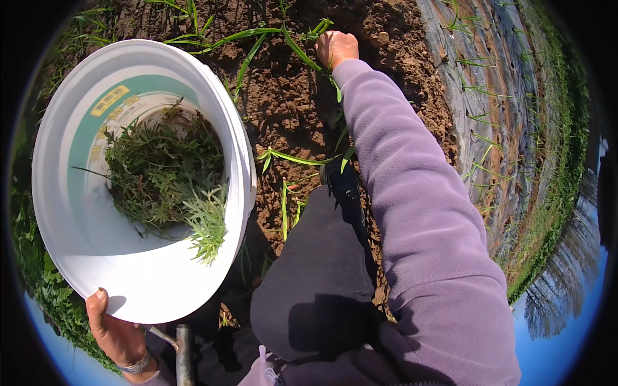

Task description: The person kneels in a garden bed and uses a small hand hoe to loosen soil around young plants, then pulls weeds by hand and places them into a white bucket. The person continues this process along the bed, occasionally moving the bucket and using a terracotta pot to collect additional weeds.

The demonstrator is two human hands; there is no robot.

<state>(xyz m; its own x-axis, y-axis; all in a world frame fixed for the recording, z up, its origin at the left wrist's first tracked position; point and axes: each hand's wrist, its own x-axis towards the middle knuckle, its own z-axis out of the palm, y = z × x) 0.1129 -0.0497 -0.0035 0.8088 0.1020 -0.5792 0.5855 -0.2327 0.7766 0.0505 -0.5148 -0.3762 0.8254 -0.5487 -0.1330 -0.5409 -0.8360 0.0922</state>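
A white plastic bucket (145,284) with a green band inside tilts towards me at the left. Loose cut leafy greens (161,169) lie in it, with a paler sprig near its right wall. My left hand (116,328), with a bracelet at the wrist, grips the bucket's lower rim, thumb over the edge. At the top, my right hand (338,47) is closed low over the soil beside a small green plant (316,33); its fingertips are hidden, so whether it grips the plant is unclear. A metal tool's shaft (184,352) shows by my left hand.
Brown crumbly soil (285,106) bears several long-leaved green plants (246,34). To the right runs a bed covered with plastic film (475,111), with seedlings in rows. My bent knee (314,270) and dark shoe (344,186) are below my right hand. Green growth edges the left.
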